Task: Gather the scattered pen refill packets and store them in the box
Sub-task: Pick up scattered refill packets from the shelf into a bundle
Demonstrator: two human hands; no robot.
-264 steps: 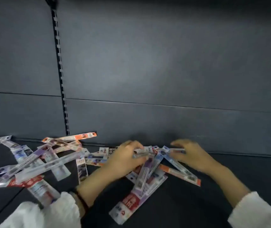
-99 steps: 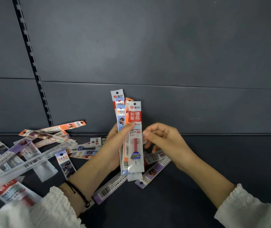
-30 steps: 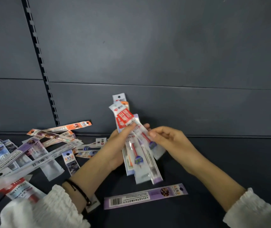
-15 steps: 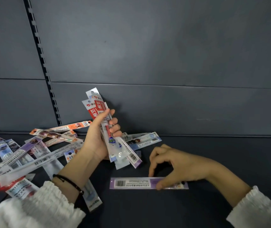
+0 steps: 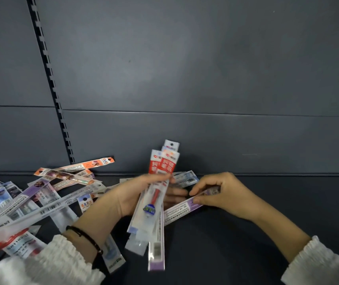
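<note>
**Gathering partway, nothing boxed yet**

The left hand (image 5: 131,195) grips a bundle of packets (image 5: 165,166) upright, thumb across the front and fingers curled behind. The right hand (image 5: 224,194) pinches a purple packet (image 5: 180,212), whose far end reaches towards the left fingers. Most scattered packets (image 5: 47,204) lie uncollected beyond the left wrist, and a pale packet (image 5: 185,177) sits just past the fingertips. Nothing looks stored (the box is out of view).
</note>
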